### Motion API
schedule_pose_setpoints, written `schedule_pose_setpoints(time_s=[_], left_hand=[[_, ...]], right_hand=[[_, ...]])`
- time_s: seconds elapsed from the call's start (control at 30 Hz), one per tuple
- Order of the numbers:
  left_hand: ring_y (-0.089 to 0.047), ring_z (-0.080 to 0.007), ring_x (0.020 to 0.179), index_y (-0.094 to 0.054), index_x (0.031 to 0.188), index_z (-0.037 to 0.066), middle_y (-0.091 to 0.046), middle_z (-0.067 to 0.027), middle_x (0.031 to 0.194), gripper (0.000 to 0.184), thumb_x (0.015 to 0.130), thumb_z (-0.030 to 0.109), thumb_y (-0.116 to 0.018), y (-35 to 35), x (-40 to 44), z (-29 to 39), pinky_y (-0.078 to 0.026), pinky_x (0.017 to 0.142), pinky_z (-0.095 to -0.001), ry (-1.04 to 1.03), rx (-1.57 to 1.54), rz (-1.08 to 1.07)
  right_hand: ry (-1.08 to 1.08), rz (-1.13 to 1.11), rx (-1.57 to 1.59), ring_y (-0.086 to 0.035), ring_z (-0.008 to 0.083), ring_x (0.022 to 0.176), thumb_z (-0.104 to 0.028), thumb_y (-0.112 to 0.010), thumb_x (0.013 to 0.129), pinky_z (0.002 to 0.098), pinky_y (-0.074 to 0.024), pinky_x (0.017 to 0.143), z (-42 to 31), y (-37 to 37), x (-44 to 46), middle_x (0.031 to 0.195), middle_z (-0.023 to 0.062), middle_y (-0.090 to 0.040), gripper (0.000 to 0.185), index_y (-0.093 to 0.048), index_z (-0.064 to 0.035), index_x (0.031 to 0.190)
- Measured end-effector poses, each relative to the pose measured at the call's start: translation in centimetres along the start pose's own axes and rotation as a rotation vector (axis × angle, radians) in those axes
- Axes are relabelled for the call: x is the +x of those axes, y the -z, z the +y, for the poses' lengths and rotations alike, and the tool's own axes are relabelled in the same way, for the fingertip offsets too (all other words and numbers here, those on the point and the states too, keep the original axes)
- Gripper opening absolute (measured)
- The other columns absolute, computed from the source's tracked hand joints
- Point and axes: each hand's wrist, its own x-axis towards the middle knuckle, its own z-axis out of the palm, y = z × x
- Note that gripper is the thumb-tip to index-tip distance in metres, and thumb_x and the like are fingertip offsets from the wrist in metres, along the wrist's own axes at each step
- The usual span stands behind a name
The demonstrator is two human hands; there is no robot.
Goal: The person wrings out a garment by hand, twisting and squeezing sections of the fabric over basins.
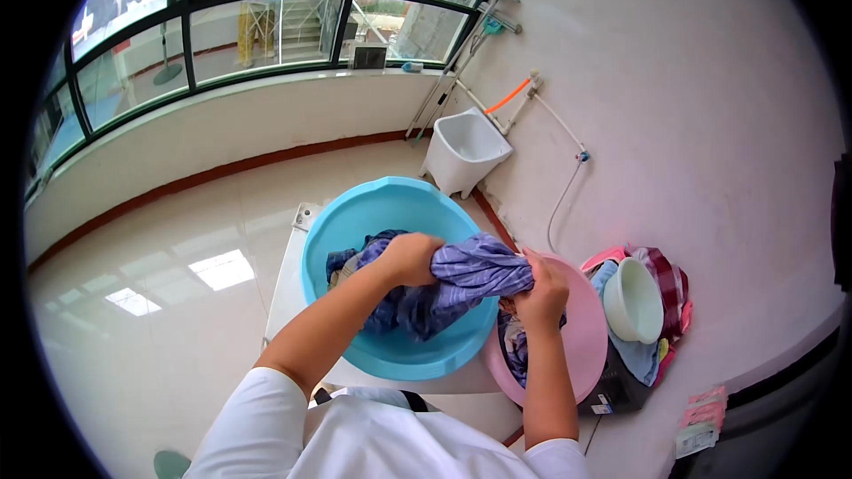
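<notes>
Left forearm point(333, 319) partly hides clothes point(344, 263); packet point(698, 440) lettering too small.

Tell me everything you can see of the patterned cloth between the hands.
The cloth is blue-purple with paler streaks, apparently soft fabric, bunched and creased. The left hand and right hand grip it, a gathered length between them, mostly above the blue basin, with a darker fold hanging below. Whether it is wet or touches the basin is unclear.

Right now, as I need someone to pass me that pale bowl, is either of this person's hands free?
No, the left hand and the right hand both grip the bunched purple cloth.
</notes>
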Motion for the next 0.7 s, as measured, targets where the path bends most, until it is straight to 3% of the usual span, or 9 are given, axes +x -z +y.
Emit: schedule_pose_setpoints(time_s=[0.13, 0.23, 0.3, 0.4, 0.47, 0.53, 0.57, 0.7], left_hand=[[-0.057, -0.0342, 0.079, -0.057, 0.081, 0.009, -0.060, -0.0111, 0.080, 0.025, 0.058, 0.011, -0.066, 5.0, 1.0, 3.2, -0.046, 0.069, -0.0410, -0.140, 0.239, 0.318], [-0.057, -0.0304, 0.082, -0.058, 0.083, 0.010, -0.060, -0.0082, 0.084, 0.030, 0.055, 0.009, -0.067, 9.6, 0.5, 6.9, -0.046, 0.071, -0.0388, -0.188, 0.377, 0.419], [-0.057, -0.0249, 0.081, -0.056, 0.091, 0.010, -0.059, -0.0043, 0.086, 0.040, 0.052, 0.009, -0.066, 10.9, -0.2, 7.3, -0.044, 0.066, -0.0380, -0.551, 0.607, 0.869], [-0.055, -0.0234, 0.077, -0.057, 0.095, 0.010, -0.058, -0.0031, 0.084, 0.045, 0.052, 0.010, -0.067, 9.5, -1.7, 4.4, -0.042, 0.065, -0.0357, -0.502, 0.658, 0.907], [-0.056, -0.0249, 0.080, -0.055, 0.087, 0.010, -0.056, -0.0043, 0.081, 0.042, 0.047, 0.009, -0.069, 7.0, -2.4, 2.2, -0.043, 0.065, -0.0349, -0.204, 0.607, 0.518], [-0.055, -0.0253, 0.080, -0.053, 0.084, 0.011, -0.056, -0.0042, 0.080, 0.045, 0.043, 0.007, -0.070, 6.1, -2.8, 0.8, -0.043, 0.066, -0.0356, -0.106, 0.572, 0.356], [-0.055, -0.0253, 0.080, -0.053, 0.084, 0.011, -0.056, -0.0042, 0.080, 0.045, 0.043, 0.007, -0.070, 6.5, -2.5, 0.7, -0.043, 0.066, -0.0356, -0.113, 0.582, 0.358], [-0.053, -0.0262, 0.077, -0.053, 0.084, 0.011, -0.054, -0.0034, 0.079, 0.050, 0.038, 0.007, -0.071, 10.7, -1.5, 7.1, -0.042, 0.065, -0.0356, -0.351, 0.625, 0.763]], right_hand=[[0.108, 0.112, -0.059, -0.061, 0.0279, 0.075, -0.023, -0.071, 0.067, 0.0363, -0.0467, 0.069, 1.3, 1.5, 0.2, 0.092, 0.0083, -0.066, 0.038, -0.062, -0.0053, 0.099], [0.150, 0.182, -0.043, -0.061, 0.0273, 0.075, -0.027, -0.070, 0.070, 0.0355, -0.0466, 0.068, -0.2, 2.8, 1.1, 0.091, 0.0074, -0.066, 0.035, -0.062, -0.0057, 0.097], [0.158, 0.218, -0.026, -0.062, 0.0266, 0.076, -0.028, -0.070, 0.071, 0.0352, -0.0466, 0.068, -0.9, 3.3, 1.8, 0.091, 0.0071, -0.066, 0.034, -0.061, -0.0061, 0.095], [0.183, 0.248, 0.010, -0.061, 0.0247, 0.075, -0.023, -0.071, 0.067, 0.0352, -0.0459, 0.068, -1.8, 3.0, 2.1, 0.088, 0.0054, -0.065, 0.031, -0.060, -0.0075, 0.091], [0.183, -0.019, 0.010, -0.059, 0.0248, 0.075, -0.012, -0.069, 0.061, 0.0362, -0.0448, 0.068, -1.6, 2.1, 1.7, 0.084, 0.0051, -0.063, 0.031, -0.058, -0.0080, 0.091], [0.161, -0.146, 0.073, -0.058, 0.0274, 0.076, -0.003, -0.065, 0.056, 0.0375, -0.0441, 0.069, -0.9, 0.0, 0.3, 0.082, 0.0075, -0.062, 0.036, -0.057, -0.0070, 0.091], [0.144, -0.121, 0.107, -0.058, 0.0287, 0.075, -0.004, -0.065, 0.057, 0.0383, -0.0442, 0.068, -0.8, -0.2, 0.0, 0.082, 0.0086, -0.061, 0.036, -0.058, -0.0065, 0.092], [0.039, 0.085, 0.254, -0.058, 0.0342, 0.072, -0.012, -0.068, 0.060, 0.0409, -0.0449, 0.064, -1.8, 1.9, 2.2, 0.078, 0.0125, -0.060, 0.034, -0.058, -0.0042, 0.092]])
